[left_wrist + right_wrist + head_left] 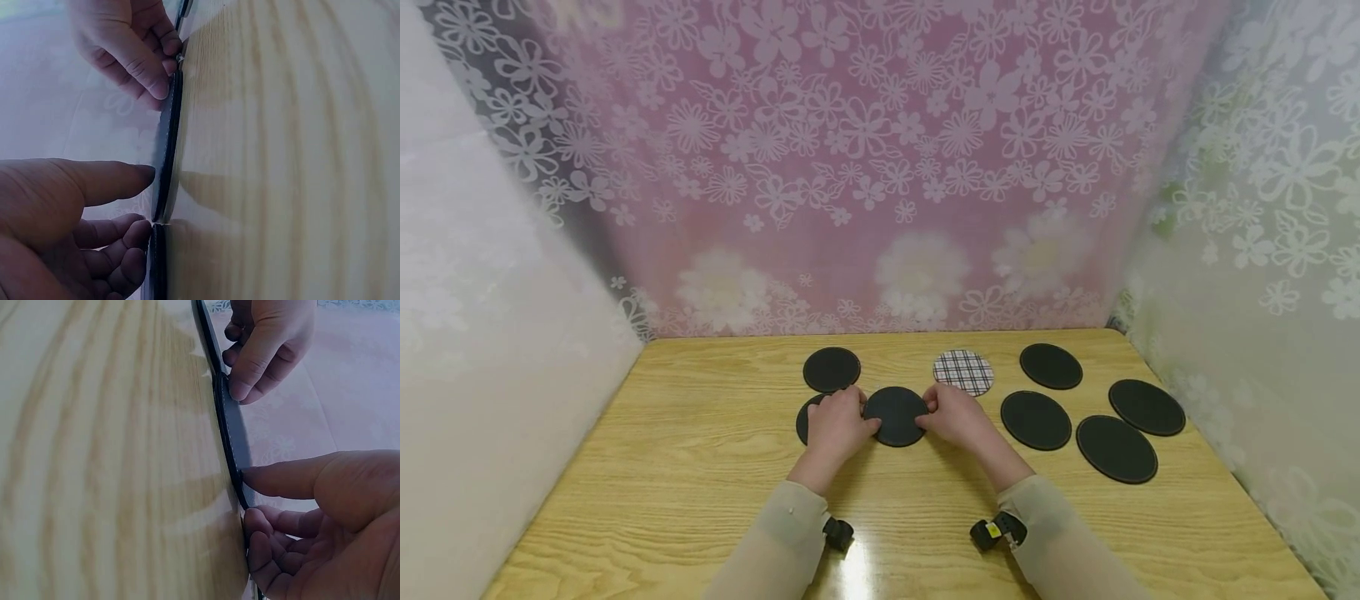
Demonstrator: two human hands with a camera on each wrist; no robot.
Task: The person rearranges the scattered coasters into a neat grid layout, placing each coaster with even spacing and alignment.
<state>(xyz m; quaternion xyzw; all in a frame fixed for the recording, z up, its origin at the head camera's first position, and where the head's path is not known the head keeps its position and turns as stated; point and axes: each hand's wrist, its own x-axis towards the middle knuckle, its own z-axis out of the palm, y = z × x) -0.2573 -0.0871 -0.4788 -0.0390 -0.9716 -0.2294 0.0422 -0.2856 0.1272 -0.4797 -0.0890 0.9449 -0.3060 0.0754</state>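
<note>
Between both hands a round black coaster point(896, 417) lies at table level. My left hand point(841, 422) pinches its left edge, thumb on the upper face and fingers curled at the rim. At the opposite edge my right hand point(955, 412) does the same. In the left wrist view the coaster point(165, 147) appears edge-on, with pale stitching along its rim. Partly covered by the left hand is another black coaster point(802, 423). A plaid coaster point(964, 369) lies just beyond the right hand, and one more black coaster point(832, 370) lies beyond the left.
Several more black coasters lie on the wooden table point(700, 467) to the right, among them a near one point(1036, 421) and a far one point(1146, 407). Floral curtains point(880, 167) hang behind the table and along both sides.
</note>
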